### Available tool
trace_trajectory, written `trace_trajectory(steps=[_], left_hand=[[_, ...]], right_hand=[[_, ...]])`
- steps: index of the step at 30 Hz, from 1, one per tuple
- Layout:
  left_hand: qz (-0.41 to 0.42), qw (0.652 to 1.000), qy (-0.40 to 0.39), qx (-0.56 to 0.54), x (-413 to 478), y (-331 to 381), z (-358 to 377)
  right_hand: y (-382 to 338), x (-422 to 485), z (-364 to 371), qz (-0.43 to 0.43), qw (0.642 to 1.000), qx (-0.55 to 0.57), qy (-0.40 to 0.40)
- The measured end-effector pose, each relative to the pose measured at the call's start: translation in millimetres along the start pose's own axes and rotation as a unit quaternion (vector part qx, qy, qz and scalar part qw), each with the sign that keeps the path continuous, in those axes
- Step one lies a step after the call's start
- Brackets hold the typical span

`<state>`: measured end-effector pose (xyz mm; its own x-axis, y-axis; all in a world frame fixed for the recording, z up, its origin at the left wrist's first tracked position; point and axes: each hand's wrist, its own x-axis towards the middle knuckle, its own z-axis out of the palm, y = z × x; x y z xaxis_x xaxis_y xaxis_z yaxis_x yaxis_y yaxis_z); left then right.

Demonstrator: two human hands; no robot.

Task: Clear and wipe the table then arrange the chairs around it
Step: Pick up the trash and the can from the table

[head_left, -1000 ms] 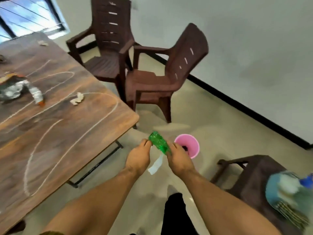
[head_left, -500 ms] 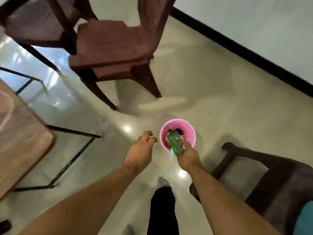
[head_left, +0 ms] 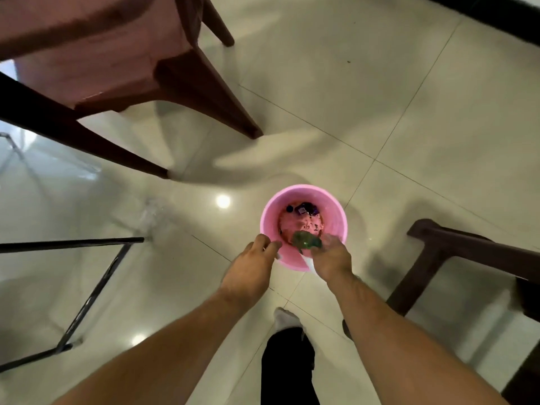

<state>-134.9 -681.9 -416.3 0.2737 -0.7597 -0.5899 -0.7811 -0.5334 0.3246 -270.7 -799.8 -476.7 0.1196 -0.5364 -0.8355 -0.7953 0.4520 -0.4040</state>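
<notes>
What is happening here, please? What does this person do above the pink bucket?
A person stands over a pink bucket on the tiled floor. The right hand holds what looks like a crushed green bottle just over the bucket's opening, and a white scrap hangs below that hand. The left hand is beside the rim and holds nothing. Some rubbish lies inside the bucket. A brown chair stands nearby.

Right hand (head_left: 331, 260) holds green bottle (head_left: 306, 241) over pink bin (head_left: 336, 211); left hand (head_left: 251, 267) loosely curled, fingertips at the bin's rim.
</notes>
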Motion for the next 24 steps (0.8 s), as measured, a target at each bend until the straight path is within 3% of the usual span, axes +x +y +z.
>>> trace_trajectory(steps=[4,6,9,12,18,21,24], left_hand=[[-0.043,0.996,0.025,-0.069,9.9,14.7,2.2],[-0.063,0.992,0.036,-0.102,11.3,22.5,0.5],[-0.051,0.991,0.037,-0.118,10.2,30.6,-1.8],[-0.034,0.992,0.031,-0.116,10.6,30.4,0.2],[-0.008,0.994,0.044,-0.100,5.4,21.8,5.2],[0.003,0.996,0.049,-0.075,-1.9,16.3,2.5],[-0.006,0.997,0.048,-0.055,-14.0,11.5,-6.8]], right_hand=[[-7.6,-16.4,4.2,-0.067,0.996,0.018,0.053],[-5.9,-30.5,10.5,-0.084,0.993,0.077,0.017],[-8.7,-46.2,18.6,0.015,0.956,0.260,-0.133],[-8.9,-44.2,24.0,0.069,0.923,0.351,-0.146],[-10.8,-26.4,23.6,0.085,0.939,0.323,-0.083],[-12.3,-16.3,18.3,0.083,0.962,0.259,-0.003],[-19.3,-22.5,8.4,0.086,0.978,0.191,0.022]])
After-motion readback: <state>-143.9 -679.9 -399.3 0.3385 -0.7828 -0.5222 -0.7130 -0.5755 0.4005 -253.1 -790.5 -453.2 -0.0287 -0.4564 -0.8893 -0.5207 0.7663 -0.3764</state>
